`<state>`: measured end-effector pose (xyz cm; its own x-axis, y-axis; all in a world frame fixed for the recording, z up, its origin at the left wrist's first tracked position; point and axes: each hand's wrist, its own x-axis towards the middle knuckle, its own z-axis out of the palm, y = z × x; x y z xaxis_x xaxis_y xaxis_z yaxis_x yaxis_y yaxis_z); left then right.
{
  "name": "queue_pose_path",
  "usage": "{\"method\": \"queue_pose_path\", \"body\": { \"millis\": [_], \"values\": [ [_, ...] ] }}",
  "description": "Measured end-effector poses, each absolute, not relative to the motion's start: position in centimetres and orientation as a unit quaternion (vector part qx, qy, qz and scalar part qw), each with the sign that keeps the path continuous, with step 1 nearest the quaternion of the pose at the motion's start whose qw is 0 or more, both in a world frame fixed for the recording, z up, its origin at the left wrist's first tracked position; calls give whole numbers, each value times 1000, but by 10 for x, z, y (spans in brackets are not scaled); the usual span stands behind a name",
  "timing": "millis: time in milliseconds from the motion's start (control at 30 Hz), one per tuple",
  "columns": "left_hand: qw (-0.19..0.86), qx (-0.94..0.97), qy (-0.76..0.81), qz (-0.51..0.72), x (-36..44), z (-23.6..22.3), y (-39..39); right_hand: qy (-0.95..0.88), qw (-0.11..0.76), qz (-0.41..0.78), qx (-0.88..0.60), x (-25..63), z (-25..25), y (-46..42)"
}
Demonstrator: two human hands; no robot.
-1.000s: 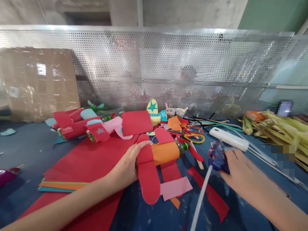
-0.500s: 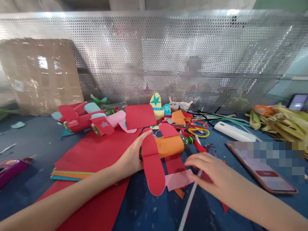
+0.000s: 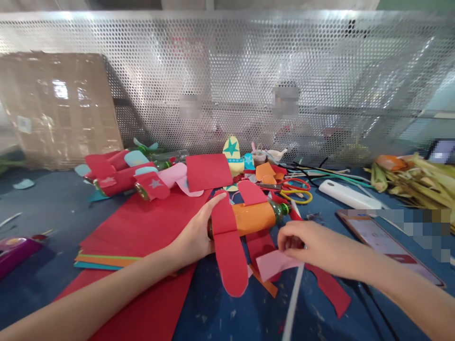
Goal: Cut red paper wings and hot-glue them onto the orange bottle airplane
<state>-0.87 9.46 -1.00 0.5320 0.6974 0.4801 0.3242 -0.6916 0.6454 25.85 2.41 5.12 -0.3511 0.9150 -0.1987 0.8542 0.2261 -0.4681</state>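
Observation:
My left hand (image 3: 195, 233) is closed round the base end of a green glass bottle (image 3: 278, 209) lying on its side, its neck to the right. Orange paper (image 3: 258, 218) wraps the bottle's middle. A long red paper piece with a rounded end (image 3: 232, 265) sticks out toward me, and a rounded red flap (image 3: 252, 193) shows on the far side. My right hand (image 3: 307, 242) has its fingers curled on a pink paper scrap (image 3: 273, 266), just to the right of the bottle and near the table. The fingertips are partly hidden.
Large red sheets (image 3: 142, 232) lie left. Scissors (image 3: 295, 192), a white-handled tool (image 3: 350, 195) and a phone (image 3: 387, 246) lie right. Paper-covered bottles (image 3: 119, 177) sit behind at left, before a perforated metal screen (image 3: 227, 71). A white strip (image 3: 294, 303) runs toward me.
My right hand's fingers have curled in on the pink scrap, and the scrap has shifted right, away from the long red piece. My left hand keeps its hold on the bottle.

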Motion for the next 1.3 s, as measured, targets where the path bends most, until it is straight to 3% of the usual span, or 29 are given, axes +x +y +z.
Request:
{"method": "queue_pose_path", "body": {
  "millis": [133, 367, 1100, 1300],
  "values": [
    [226, 848, 307, 368, -10, -9, 94, -746, 135, 368, -538, 277, 71, 37],
    [218, 847, 311, 371, -8, -9, 92, -683, 314, 394, -529, 276, 84, 69],
    [107, 873, 295, 373, -9, -10, 86, -684, 293, 402, -533, 254, 63, 100],
    [28, 890, 256, 377, -10, -11, 86, -687, 293, 399, -532, 252, 63, 102]
  ]
}}
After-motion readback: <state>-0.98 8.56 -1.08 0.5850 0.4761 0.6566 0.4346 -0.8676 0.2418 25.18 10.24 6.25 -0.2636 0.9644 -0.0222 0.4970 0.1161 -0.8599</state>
